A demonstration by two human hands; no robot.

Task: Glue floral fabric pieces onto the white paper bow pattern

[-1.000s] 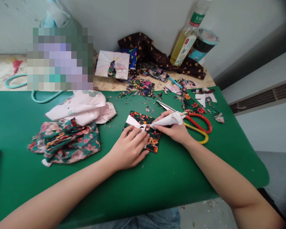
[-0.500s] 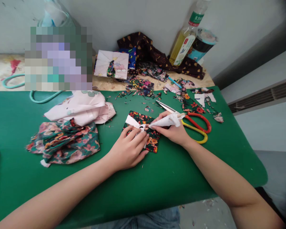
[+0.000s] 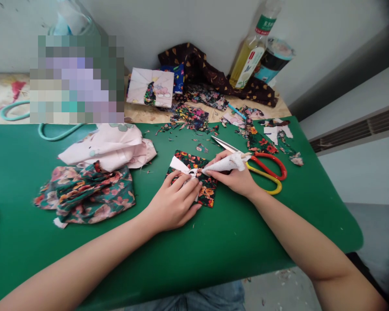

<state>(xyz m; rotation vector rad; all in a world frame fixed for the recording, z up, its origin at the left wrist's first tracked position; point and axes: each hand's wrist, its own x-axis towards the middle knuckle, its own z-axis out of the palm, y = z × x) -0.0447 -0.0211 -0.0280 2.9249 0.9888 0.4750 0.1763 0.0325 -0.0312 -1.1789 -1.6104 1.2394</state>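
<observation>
A small dark floral fabric square [image 3: 203, 166] with a white folded strip lies on the green table [image 3: 214, 242]. My left hand [image 3: 173, 205] rests flat on its near left part, fingers stretched out and pressing it down. My right hand [image 3: 236, 177] is closed around a white paper-wrapped cone [image 3: 225, 163] whose tip touches the middle of the square. Red and yellow handled scissors [image 3: 262, 166] lie just behind my right hand.
A pile of green floral cloth [image 3: 87, 194] and pink cloth [image 3: 110, 144] sits at the left. Fabric scraps [image 3: 266, 138] litter the far right. A patchwork block [image 3: 151, 86], brown cloth [image 3: 207, 69] and two bottles [image 3: 256, 47] stand at the back wall.
</observation>
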